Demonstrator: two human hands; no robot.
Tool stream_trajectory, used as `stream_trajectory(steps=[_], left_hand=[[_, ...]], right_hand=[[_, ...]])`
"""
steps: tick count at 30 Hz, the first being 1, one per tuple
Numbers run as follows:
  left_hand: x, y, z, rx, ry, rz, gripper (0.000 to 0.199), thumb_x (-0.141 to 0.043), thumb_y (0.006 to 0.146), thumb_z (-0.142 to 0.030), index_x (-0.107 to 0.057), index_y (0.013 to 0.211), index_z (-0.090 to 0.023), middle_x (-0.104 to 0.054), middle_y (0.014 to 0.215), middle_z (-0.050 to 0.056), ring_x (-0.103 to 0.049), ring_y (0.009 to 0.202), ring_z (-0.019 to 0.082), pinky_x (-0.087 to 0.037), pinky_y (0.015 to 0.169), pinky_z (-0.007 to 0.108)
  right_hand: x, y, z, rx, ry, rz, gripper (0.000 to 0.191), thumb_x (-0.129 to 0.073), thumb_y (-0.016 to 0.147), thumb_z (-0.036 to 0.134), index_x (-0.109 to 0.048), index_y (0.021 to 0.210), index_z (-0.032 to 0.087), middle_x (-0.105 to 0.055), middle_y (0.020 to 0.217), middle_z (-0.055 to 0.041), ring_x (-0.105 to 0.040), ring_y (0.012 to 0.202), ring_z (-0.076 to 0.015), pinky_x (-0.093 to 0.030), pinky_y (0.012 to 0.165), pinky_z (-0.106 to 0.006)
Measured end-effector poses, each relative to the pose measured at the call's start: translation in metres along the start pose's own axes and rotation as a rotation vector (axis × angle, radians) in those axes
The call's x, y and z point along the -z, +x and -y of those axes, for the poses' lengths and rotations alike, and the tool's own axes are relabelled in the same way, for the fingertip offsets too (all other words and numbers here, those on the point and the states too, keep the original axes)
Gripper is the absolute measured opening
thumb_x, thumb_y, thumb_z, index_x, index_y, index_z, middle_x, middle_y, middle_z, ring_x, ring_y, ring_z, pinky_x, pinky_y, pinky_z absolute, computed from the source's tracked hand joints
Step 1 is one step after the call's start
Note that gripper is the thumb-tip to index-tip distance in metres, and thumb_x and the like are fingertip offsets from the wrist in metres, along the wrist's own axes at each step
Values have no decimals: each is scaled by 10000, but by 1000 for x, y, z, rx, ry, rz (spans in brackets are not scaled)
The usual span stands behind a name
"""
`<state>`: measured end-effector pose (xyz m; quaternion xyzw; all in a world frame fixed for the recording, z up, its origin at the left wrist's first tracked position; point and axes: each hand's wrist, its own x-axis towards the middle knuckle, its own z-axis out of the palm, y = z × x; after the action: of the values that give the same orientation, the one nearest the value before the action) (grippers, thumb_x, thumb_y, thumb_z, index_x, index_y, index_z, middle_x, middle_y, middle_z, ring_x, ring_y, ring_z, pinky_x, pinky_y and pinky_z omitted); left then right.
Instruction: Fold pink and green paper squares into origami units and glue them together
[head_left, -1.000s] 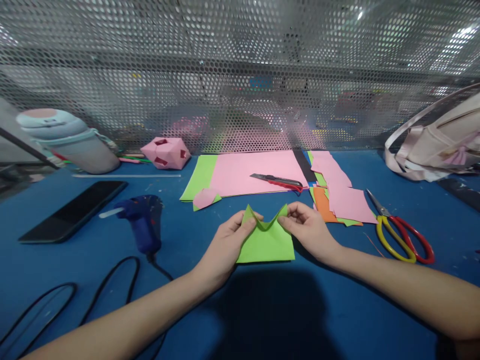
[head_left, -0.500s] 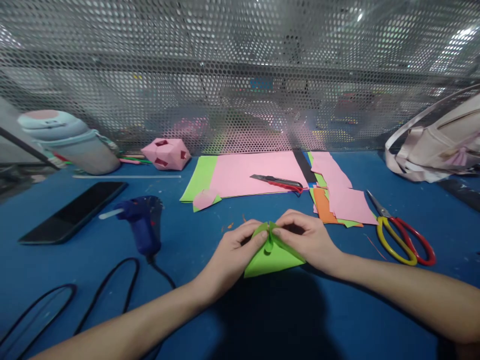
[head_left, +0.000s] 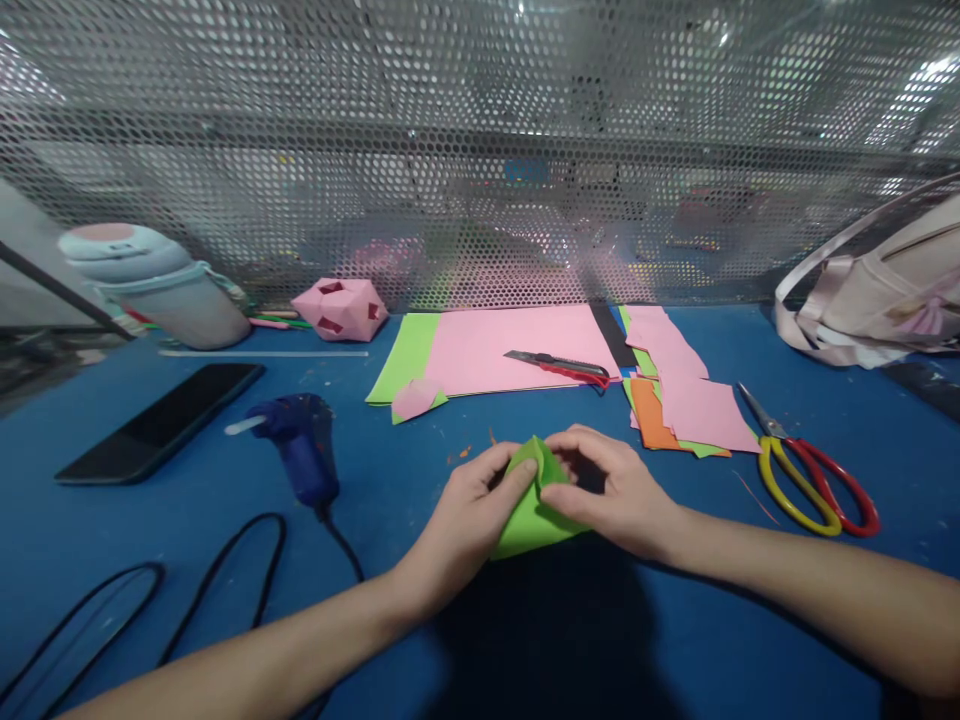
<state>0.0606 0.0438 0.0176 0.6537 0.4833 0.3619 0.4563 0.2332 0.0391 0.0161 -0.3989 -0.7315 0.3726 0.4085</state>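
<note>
A folded piece of bright green paper [head_left: 536, 525] is held between both hands just above the blue table. My left hand [head_left: 476, 510] pinches its left side, thumb on the near face and fingers behind. On the other side, my right hand [head_left: 619, 490] has its thumb against the fold near the middle, with the fingers curled behind the paper and partly hidden. The green sheet's top rises to a point between the hands. Beyond them lie pink and green sheets [head_left: 480, 350] with a red and black utility knife [head_left: 559, 366] on top.
On the left are a blue glue gun [head_left: 304, 455] with a looping black cord, a phone [head_left: 161, 425], a bottle [head_left: 169, 300] and a pink paper polyhedron [head_left: 341, 309]. Scissors [head_left: 810, 475], paper scraps [head_left: 697, 405] and a pale bag [head_left: 885, 290] are on the right. Perforated metal [head_left: 465, 200] stands behind.
The green paper's top edges have come together into one peak. My right hand's fingers have opened a little and its thumb sits lower on the paper. The view has shifted slightly.
</note>
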Motion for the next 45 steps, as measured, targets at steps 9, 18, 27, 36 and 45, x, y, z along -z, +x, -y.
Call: stream_trajectory(steps=[9, 18, 27, 36, 45], left_hand=[[-1, -2, 2, -5, 40, -32, 215, -516, 849, -335, -636, 770, -175, -613, 721, -7, -534, 685, 138, -410, 605, 212], [5, 1, 2, 17, 84, 19, 196, -532, 825, -329, -636, 775, -171, -612, 745, 1, -534, 729, 150, -412, 647, 228], [5, 2, 6, 72, -38, 30, 225, -560, 810, -370, -680, 816, -179, -652, 752, 6, -556, 691, 149, -423, 608, 222], [4, 4, 4, 104, 2, 29, 215, -584, 769, -356, -656, 708, -163, -574, 641, -10, -489, 629, 130, -391, 553, 215], [7, 4, 9, 123, 3, 43, 190, -588, 750, -336, -653, 721, -159, -586, 648, -6, -498, 615, 132, -378, 553, 223]], right_hand=[[-8, -3, -8, 23, -195, -98, 46, -528, 799, 165, -509, 773, 198, -510, 696, 24, -476, 643, -107, -387, 609, -240], [-4, 2, -11, 6, -170, -73, 37, -546, 810, 178, -583, 803, 183, -561, 713, 14, -502, 655, -108, -395, 615, -234], [-1, 4, -11, -108, -114, -20, 71, -577, 796, 211, -606, 738, 182, -571, 653, 25, -498, 608, -102, -385, 566, -223], [-3, 5, -15, -120, -72, -12, 63, -595, 784, 205, -591, 728, 177, -518, 631, 39, -446, 584, -85, -351, 535, -214], [4, 7, -27, -194, 39, 31, 116, -632, 774, 290, -661, 794, 180, -566, 634, 27, -463, 567, -88, -361, 504, -215]])
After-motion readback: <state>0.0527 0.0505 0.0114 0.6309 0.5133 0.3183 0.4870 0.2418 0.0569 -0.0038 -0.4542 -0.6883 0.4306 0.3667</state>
